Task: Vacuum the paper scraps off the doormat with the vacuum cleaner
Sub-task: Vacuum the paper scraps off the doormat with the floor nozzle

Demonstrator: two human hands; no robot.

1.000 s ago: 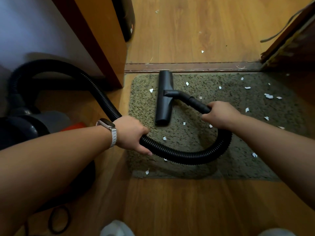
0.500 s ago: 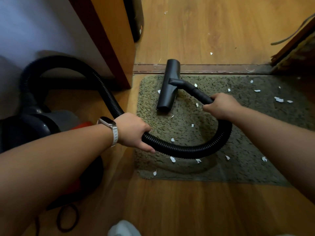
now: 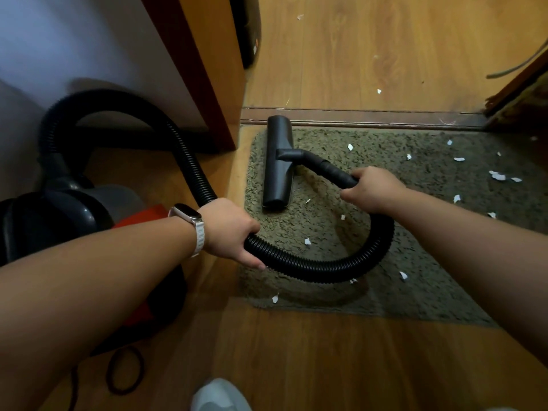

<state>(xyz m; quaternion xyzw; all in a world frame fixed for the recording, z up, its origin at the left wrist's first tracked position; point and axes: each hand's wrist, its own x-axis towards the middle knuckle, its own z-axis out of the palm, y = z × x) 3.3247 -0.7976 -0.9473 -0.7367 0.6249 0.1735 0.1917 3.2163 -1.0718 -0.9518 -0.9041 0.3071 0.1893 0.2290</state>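
Your vacuum's black floor nozzle [image 3: 278, 161] lies flat on the left end of the shaggy olive doormat [image 3: 430, 232], its far tip at the door threshold [image 3: 370, 117].
White paper scraps [image 3: 307, 241] dot the pile, thickest to the right. Your right hand [image 3: 373, 188] curls round the stiff tube just behind the nozzle. Your left hand [image 3: 229, 232], with a watch [image 3: 186, 213] at the wrist, grips the ribbed hose [image 3: 311, 266], which loops between both hands over the mat. The vacuum cleaner [image 3: 59, 215] body sits on the wooden floor [image 3: 326, 360] at your left.
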